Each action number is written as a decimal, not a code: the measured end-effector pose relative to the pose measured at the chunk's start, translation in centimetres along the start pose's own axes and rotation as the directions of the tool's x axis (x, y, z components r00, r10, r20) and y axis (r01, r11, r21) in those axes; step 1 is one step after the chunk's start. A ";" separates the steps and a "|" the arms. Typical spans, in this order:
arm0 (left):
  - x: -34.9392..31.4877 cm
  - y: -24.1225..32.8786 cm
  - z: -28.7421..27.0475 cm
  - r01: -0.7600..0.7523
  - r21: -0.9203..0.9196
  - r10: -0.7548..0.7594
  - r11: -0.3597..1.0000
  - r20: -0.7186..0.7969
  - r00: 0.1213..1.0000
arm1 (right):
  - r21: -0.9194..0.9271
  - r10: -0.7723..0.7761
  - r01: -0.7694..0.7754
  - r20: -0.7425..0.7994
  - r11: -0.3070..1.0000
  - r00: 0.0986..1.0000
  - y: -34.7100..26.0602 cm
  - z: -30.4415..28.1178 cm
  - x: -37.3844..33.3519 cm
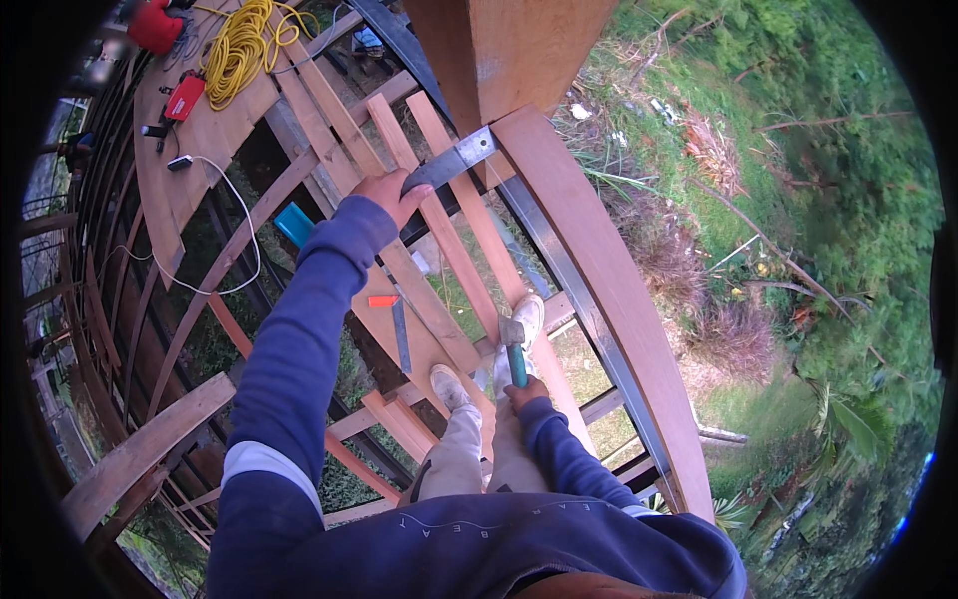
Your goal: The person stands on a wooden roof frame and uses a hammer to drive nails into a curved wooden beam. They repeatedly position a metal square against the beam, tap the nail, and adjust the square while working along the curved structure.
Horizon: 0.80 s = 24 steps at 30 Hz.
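Note:
My left hand [394, 197] grips a flat metal bar [454, 164], which has a hole near its far end. That end meets the top of a curved reddish wooden board [609, 290], close to a thick wooden post [519, 60]. Lower down, my right hand [526, 392] is wrapped round the green handle of a hammer [514, 349]. The hammer's head points away from me, above my legs, apart from the board. A dark metal beam [579, 290] runs along the board's inner side.
I stand on loose planks [449, 250] with open gaps over the ground. A square with an orange handle [381, 301] lies on a plank. At the far left are a coiled yellow cable [239, 55], a red tool [185, 97] and a white cord [254, 235]. Grassy ground drops away right.

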<state>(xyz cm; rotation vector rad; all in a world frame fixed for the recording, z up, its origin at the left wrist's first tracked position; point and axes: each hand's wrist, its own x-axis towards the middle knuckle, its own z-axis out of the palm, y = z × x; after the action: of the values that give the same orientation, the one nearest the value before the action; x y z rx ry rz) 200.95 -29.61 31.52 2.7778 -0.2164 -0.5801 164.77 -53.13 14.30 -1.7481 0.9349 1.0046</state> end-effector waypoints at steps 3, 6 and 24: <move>0.3 -0.5 0.6 -0.029 -0.014 0.028 0.999 -0.035 0.999 | 0.019 -0.015 0.014 0.001 1.000 1.000 0.9 1.0 0.9; 0.2 -0.4 0.5 -0.028 -0.027 0.027 0.999 -0.044 0.999 | 0.055 0.003 -0.004 0.022 0.998 1.000 0.5 0.9 0.5; 0.3 0.1 1.0 0.011 -0.062 -0.013 0.998 -0.040 0.999 | -0.016 0.055 -0.054 0.073 0.998 0.996 -2.9 -1.0 0.5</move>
<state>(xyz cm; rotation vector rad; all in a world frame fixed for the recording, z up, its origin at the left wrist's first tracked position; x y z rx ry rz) 200.79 -30.04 30.55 2.7303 -0.1706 -0.5237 167.78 -53.18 15.01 -1.6940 0.9353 1.1056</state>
